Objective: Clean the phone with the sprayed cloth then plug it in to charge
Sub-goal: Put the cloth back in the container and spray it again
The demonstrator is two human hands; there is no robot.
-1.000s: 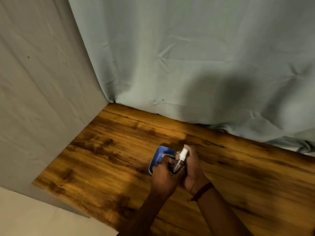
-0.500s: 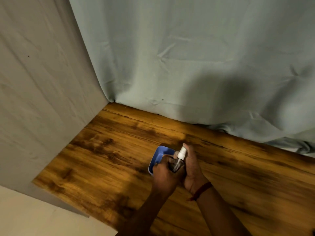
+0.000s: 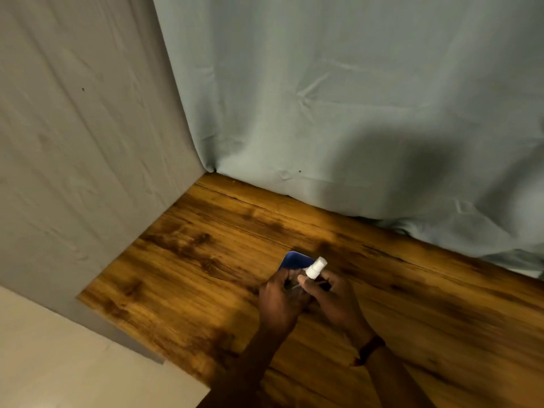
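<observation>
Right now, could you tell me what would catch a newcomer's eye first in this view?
Probably the two hands meeting low in the middle: the left hand and right hand share a small spray bottle with a white nozzle. A blue object peeks out just behind them on the wooden table. A pale blue-grey curtain fills the upper view.
</observation>
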